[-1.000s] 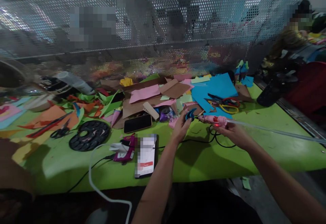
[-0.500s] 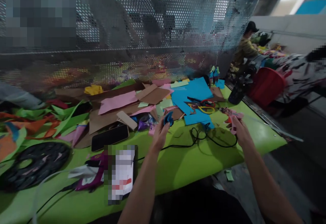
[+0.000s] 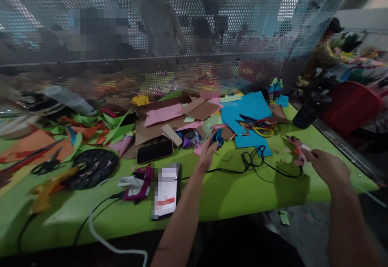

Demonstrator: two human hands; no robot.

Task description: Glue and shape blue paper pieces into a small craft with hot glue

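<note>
My left hand is closed on a small curled blue felt piece, held above the table near its middle. On the right, a pink glue gun is upright with its nozzle pointing left and its cord leaving the handle. The fingers of my right hand are closed at the gun's rear end, where a pale piece shows; my palm is off the handle. Red-handled and yellow-handled scissors lie beyond, beside blue felt sheets.
A black cord loops across the green table. Two phones, a dark one and a lit one, lie left. Further left are a black round tray, an orange glue gun and felt scraps. A perforated metal screen stands behind.
The view has swung left, bringing the orange glue gun into sight. My right hand has shifted from the pink glue gun's handle to its rear end. My left hand still holds the blue felt piece.
</note>
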